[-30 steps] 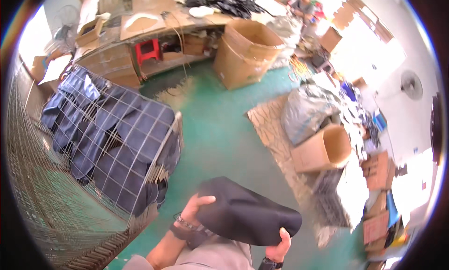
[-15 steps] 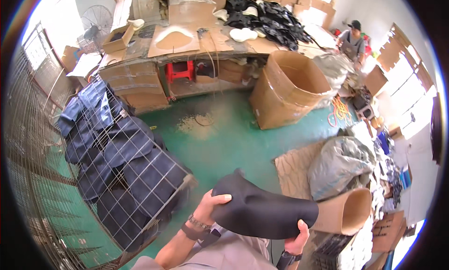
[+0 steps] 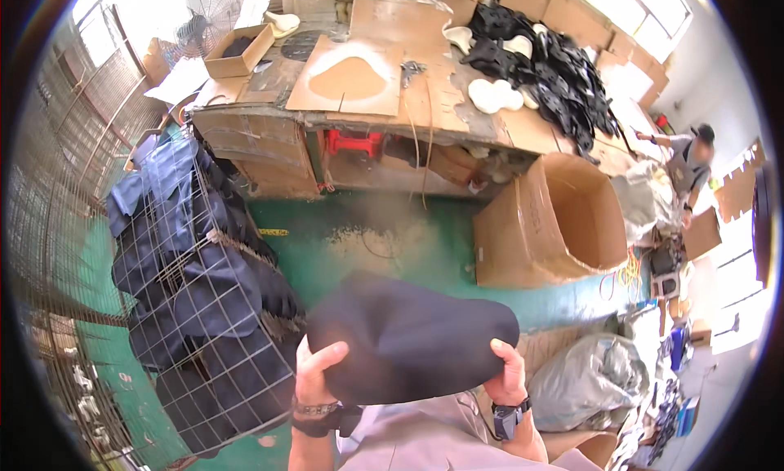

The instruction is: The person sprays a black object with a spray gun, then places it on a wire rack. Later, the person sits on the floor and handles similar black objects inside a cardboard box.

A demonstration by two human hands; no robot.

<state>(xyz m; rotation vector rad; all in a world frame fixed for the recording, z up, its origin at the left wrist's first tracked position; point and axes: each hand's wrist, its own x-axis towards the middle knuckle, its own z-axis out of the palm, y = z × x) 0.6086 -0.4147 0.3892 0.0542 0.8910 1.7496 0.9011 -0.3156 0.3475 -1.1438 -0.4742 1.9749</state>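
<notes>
Both my hands hold a smooth black saddle-shaped cover (image 3: 416, 340) level in front of my body. My left hand (image 3: 314, 373) grips its left edge, thumb on top and fingers hidden underneath. Around the right edge closes my right hand (image 3: 508, 375), its thumb also on the upper face. The cover is wide on the left, with a shallow fold near its middle, and narrows to a rounded right end. To its left, similar dark pieces (image 3: 220, 295) lie on a wire grid rack (image 3: 245, 373).
Ahead stands a workbench with a cardboard sheet (image 3: 302, 95), white saddle-shaped forms (image 3: 494, 95) and a heap of black pieces (image 3: 563, 87). A big open carton (image 3: 514, 234) sits on the green floor, a grey sack (image 3: 588, 385) nearer right. A person (image 3: 690, 169) works at far right.
My view has turned and come nearer the bench, which now looks larger. The cover has shifted left in view and lies more level; both hands still hold it.
</notes>
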